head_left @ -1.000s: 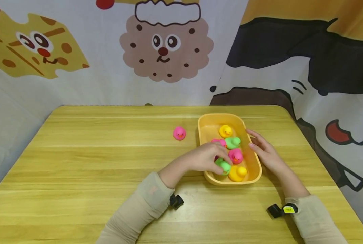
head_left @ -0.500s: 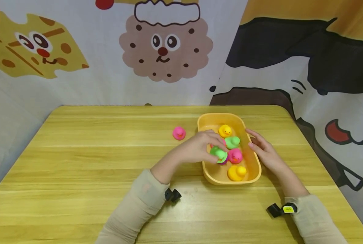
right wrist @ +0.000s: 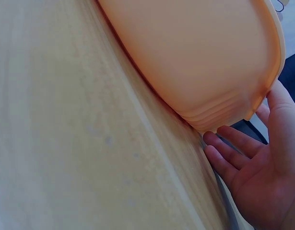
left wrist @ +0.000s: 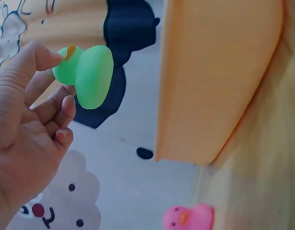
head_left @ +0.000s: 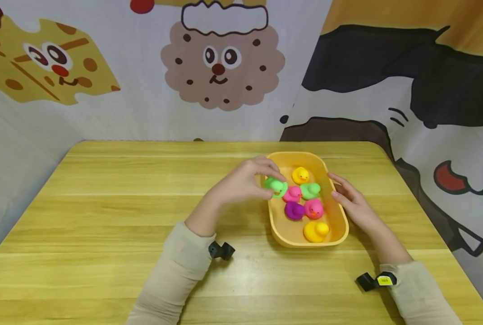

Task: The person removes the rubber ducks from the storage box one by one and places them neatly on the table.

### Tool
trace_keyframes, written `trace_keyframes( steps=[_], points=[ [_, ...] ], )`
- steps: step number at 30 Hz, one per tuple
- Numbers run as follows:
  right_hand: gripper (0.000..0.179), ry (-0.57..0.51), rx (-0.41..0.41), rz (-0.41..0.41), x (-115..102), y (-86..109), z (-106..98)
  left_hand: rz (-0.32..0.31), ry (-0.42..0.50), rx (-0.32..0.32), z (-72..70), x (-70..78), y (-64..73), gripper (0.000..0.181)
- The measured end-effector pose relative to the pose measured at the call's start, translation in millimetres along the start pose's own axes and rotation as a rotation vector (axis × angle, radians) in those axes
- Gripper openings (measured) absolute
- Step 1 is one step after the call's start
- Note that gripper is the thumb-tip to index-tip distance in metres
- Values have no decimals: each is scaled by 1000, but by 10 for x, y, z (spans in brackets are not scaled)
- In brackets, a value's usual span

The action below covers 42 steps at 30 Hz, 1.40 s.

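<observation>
My left hand (head_left: 243, 180) pinches a green rubber duck (head_left: 277, 186) between thumb and fingers, above the left rim of the orange basin (head_left: 288, 232). In the left wrist view that green duck (left wrist: 94, 79) is held up clear of the basin's wall (left wrist: 209, 72). Inside the basin lie a far yellow duck (head_left: 300, 175), another green duck (head_left: 310, 190), two pink ducks (head_left: 292, 194), a purple duck (head_left: 294, 211) and a near yellow duck (head_left: 316, 231). My right hand (head_left: 356, 203) rests against the basin's right side, thumb at the rim, fingers loosely extended along the wall.
A pink duck (left wrist: 188, 218) sits on the table outside the basin, hidden behind my left hand in the head view. The wooden table (head_left: 103, 225) ends at a cartoon-printed cloth (head_left: 144, 117) behind it. Black wrist cameras (head_left: 222, 250) are worn on both sleeves.
My left hand has lifted the green duck from the near left of the basin and carried it away toward the far left rim, uncovering the purple duck. The right hand stays put.
</observation>
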State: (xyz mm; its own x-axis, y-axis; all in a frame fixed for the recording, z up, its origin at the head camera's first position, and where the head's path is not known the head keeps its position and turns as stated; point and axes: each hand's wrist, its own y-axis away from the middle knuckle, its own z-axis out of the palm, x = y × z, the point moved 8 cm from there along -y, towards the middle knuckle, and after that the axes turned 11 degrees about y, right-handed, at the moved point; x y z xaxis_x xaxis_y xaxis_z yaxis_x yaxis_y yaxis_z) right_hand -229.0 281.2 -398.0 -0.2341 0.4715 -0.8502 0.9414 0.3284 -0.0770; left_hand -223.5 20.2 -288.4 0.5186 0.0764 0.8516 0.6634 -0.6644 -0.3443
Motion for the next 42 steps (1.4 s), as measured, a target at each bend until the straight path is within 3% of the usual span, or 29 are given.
trace_keyframes(
  steps=[5, 17, 26, 34, 39, 42],
  points=[
    [52, 3, 3, 0, 5, 3, -5, 8, 44, 60, -185, -9, 55, 31],
    [51, 5, 0, -5, 1, 13, -5, 3, 140, 139, -563, -87, 209, 34],
    [52, 4, -4, 4, 6, 16, 3, -59, 140, 172, -764, -223, 321, 33],
    [51, -5, -5, 1, 8, 18, 6, -61, 111, 206, -915, -358, 403, 33],
    [52, -4, -5, 7, 10, 15, 6, -103, 131, 228, -980, -480, 449, 33],
    [52, -2, -3, 8, 11, 10, 4, -119, 150, 231, -995, -473, 473, 32]
  ],
)
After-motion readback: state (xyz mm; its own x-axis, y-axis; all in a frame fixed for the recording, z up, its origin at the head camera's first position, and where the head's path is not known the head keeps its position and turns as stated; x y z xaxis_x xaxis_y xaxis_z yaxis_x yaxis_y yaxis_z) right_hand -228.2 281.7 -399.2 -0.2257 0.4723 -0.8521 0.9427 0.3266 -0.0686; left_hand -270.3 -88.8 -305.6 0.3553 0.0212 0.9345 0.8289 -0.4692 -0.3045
